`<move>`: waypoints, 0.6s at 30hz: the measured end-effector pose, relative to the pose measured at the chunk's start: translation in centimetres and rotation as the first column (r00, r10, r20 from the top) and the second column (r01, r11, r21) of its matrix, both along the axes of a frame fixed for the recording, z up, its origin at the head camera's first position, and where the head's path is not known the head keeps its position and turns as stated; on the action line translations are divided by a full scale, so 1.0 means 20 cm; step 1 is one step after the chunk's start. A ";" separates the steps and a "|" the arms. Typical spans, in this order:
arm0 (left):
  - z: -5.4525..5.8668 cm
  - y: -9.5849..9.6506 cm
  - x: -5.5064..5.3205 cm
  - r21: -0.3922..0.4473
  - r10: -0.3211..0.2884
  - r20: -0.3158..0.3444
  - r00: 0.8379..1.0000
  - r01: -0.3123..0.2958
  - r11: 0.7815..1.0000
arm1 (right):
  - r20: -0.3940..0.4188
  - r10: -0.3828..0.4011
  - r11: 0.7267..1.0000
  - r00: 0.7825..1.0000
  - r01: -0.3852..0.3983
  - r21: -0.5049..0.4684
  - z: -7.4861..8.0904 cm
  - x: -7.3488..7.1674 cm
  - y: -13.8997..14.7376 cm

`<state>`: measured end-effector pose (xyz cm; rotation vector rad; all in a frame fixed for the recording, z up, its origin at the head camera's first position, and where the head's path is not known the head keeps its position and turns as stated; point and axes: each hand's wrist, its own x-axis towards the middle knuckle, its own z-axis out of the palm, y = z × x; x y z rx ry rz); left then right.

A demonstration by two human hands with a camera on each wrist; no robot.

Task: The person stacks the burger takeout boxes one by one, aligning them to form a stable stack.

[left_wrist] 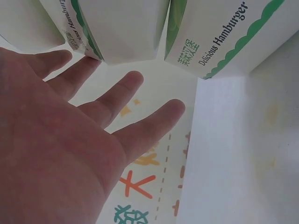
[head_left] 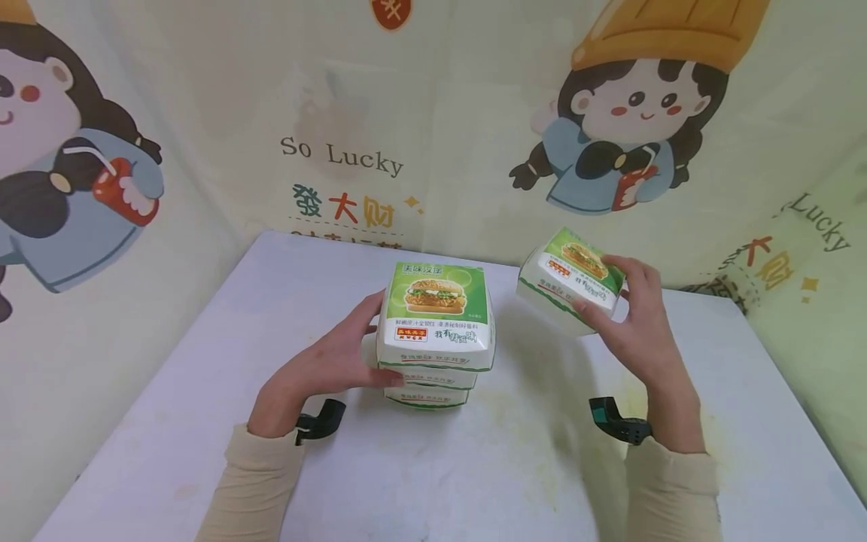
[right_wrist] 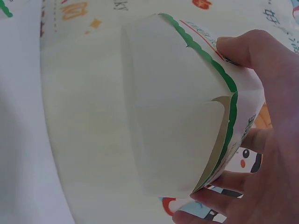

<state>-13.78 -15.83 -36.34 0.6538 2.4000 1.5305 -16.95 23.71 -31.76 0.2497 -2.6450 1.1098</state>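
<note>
A stack of three green-and-white hamburger boxes point(head_left: 435, 339) stands on the white table, its top box showing a printed burger. My left hand point(head_left: 339, 354) is at the stack's left side, thumb near the lower boxes in front. In the left wrist view, the fingers point(left_wrist: 156, 123) reach out straight, close by the boxes; whether they all touch is unclear. My right hand point(head_left: 637, 331) grips another hamburger box point(head_left: 565, 282) by its lid, tilted and raised off the table to the right of the stack. The right wrist view shows its plain white lower part point(right_wrist: 173, 93).
The white table point(head_left: 515, 467) runs back to a printed cloth point(head_left: 467, 135) with cartoon figures and lettering, which also hangs at both sides. Each wrist wears a dark strap point(head_left: 619, 425).
</note>
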 end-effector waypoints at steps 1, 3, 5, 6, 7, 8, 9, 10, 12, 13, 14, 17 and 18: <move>0.00 0.00 0.00 0.000 0.001 0.001 1.000 -0.001 1.000 | -0.004 0.003 1.000 1.000 -0.003 0.004 0.01 0.00 0.00; 0.00 0.00 0.00 0.003 0.000 0.007 1.000 0.000 1.000 | -0.013 0.008 1.000 1.000 -0.008 0.011 0.03 0.00 0.00; -0.01 0.00 0.00 0.009 -0.002 0.016 1.000 0.002 1.000 | -0.026 0.017 1.000 1.000 -0.016 0.018 0.05 0.00 -0.01; -0.01 0.00 0.00 0.015 -0.002 0.023 1.000 0.002 1.000 | -0.034 0.023 1.000 0.999 -0.022 0.017 0.06 0.00 -0.01; -0.01 0.00 0.00 0.021 -0.004 0.030 1.000 0.004 1.000 | -0.042 0.029 0.999 0.999 -0.028 0.017 0.07 0.00 -0.01; -0.01 0.00 0.00 0.023 -0.004 0.033 0.999 0.003 1.000 | -0.050 0.035 0.999 0.998 -0.034 0.016 0.08 0.00 -0.02; -0.01 0.00 0.00 0.024 -0.003 0.035 0.999 0.002 1.000 | -0.059 0.041 0.999 0.997 -0.041 0.014 0.09 0.00 -0.02; 0.00 0.00 0.00 0.024 -0.001 0.035 0.999 0.001 1.000 | -0.066 0.046 0.999 0.997 -0.045 0.013 0.10 0.00 -0.02; 0.00 0.00 0.01 0.024 0.001 0.033 0.999 -0.002 1.000 | -0.077 0.055 0.998 0.996 -0.054 0.009 0.13 0.01 -0.03; 0.00 0.00 0.01 0.021 0.002 0.028 1.000 -0.002 1.000 | -0.082 0.058 0.998 0.995 -0.058 0.010 0.14 0.01 -0.03; 0.00 0.00 0.01 0.019 0.002 0.023 1.000 -0.003 1.000 | -0.086 0.062 0.998 0.994 -0.061 0.009 0.15 0.01 -0.04; 0.00 0.00 0.01 0.022 -0.003 0.018 1.000 0.003 1.000 | -0.086 0.060 0.998 0.995 -0.059 0.015 0.19 0.02 -0.05; 0.00 0.00 0.01 0.022 -0.005 0.016 1.000 0.004 1.000 | -0.085 0.059 0.998 0.995 -0.058 0.016 0.20 0.02 -0.06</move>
